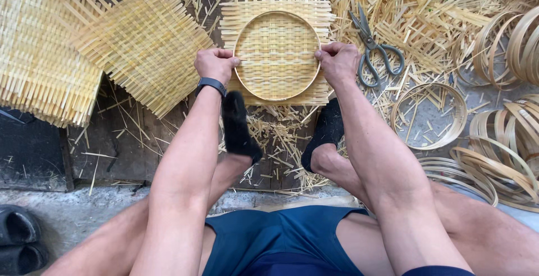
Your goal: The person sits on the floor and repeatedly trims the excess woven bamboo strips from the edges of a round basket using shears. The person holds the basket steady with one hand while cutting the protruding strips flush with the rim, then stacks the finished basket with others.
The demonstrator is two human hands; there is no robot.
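A square woven bamboo mat [276,18] lies on the ground in front of me, with a round bamboo hoop [277,14] pressed into its middle. My left hand [215,65] grips the hoop's left rim together with the mat. My right hand [338,63] grips the right rim the same way. A dark band sits on my left wrist [211,84]. My two feet in black socks [240,127] rest just below the mat's near edge.
Grey scissors [370,46] lie right of the mat on bamboo scraps. Loose bamboo hoops [429,116] are piled at the right. Other woven mats [140,40] lie at the left. Black sandals [17,239] sit at bottom left.
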